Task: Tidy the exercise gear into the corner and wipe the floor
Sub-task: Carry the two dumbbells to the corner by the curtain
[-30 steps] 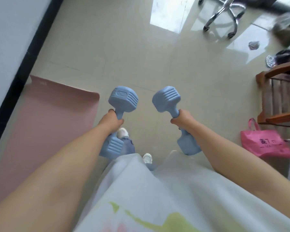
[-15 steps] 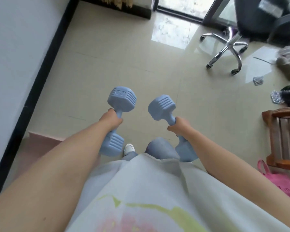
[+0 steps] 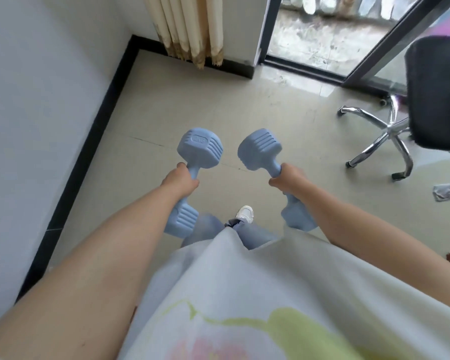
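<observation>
Left hand (image 3: 180,180) and right hand (image 3: 287,178) each clamped round a blue dumbbell (image 3: 200,149) (image 3: 259,149); near heads seemingly above the tiled floor (image 3: 218,107).

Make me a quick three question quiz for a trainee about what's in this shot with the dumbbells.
1. True or false: each hand grips a blue dumbbell by its handle.
2. Which stands to the right on the floor? A) office chair B) bicycle C) ladder
3. Fill in: a cream ____ hangs in the corner ahead.

Key:
1. True: the left hand holds the left dumbbell, the right hand the right dumbbell.
2. A, the office chair.
3. Curtain.
</observation>
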Demonstrator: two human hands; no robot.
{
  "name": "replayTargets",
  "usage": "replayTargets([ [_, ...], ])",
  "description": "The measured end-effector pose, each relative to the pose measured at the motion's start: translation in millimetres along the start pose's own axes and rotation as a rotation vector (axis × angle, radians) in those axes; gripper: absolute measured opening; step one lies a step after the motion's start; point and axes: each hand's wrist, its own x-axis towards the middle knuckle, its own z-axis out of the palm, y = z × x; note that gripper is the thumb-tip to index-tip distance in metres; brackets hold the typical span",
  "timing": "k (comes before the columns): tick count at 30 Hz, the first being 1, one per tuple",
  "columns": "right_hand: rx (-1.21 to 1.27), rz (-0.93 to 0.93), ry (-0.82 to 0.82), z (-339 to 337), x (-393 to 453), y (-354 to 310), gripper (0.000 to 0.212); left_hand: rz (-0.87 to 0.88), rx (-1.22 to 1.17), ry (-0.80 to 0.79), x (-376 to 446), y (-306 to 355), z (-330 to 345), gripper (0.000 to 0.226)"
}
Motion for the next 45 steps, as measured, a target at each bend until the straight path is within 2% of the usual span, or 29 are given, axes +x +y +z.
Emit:
replayTargets([
  [10, 0.003, 0.08, -0.024, -109, 157, -91, 0.029, 0.001, 0.017, -0.076, 155, 70, -113, 0.052],
  [19, -0.025, 0.174, -0.052, -151, 316, -198, 0.032, 0.054, 0.203, -0.134, 342, 103, -210, 0.04],
  [21, -0.034, 0.169, -0.052, -151, 352, -211, 0.023, 0.081, 0.245, -0.14, 383, 111, -215, 0.037],
  [23, -0.039, 0.158, -0.047, -148, 391, -219, 0.013, 0.103, 0.283, -0.146, 425, 119, -210, 0.036],
  [27, -0.024, 0.165, -0.031, -126, 478, -210, 0.013, 0.135, 0.367, -0.172, 508, 126, -178, 0.035],
  [31, -0.051, 0.212, -0.027, -85, 582, -182, 0.034, 0.177, 0.437, -0.205, 596, 120, -119, 0.026],
  [34, -0.103, 0.211, -0.028, -55, 656, -157, 0.034, 0.228, 0.496, -0.221, 664, 121, -72, 0.033],
  [39, -0.227, 0.096, 0.053, -29, 769, -131, 0.031, 0.345, 0.606, -0.197, 778, 131, -8, 0.036],
  [45, -0.434, -0.05, 0.13, -36, 862, -123, 0.037, 0.481, 0.833, -0.175, 857, 150, 28, 0.046],
])
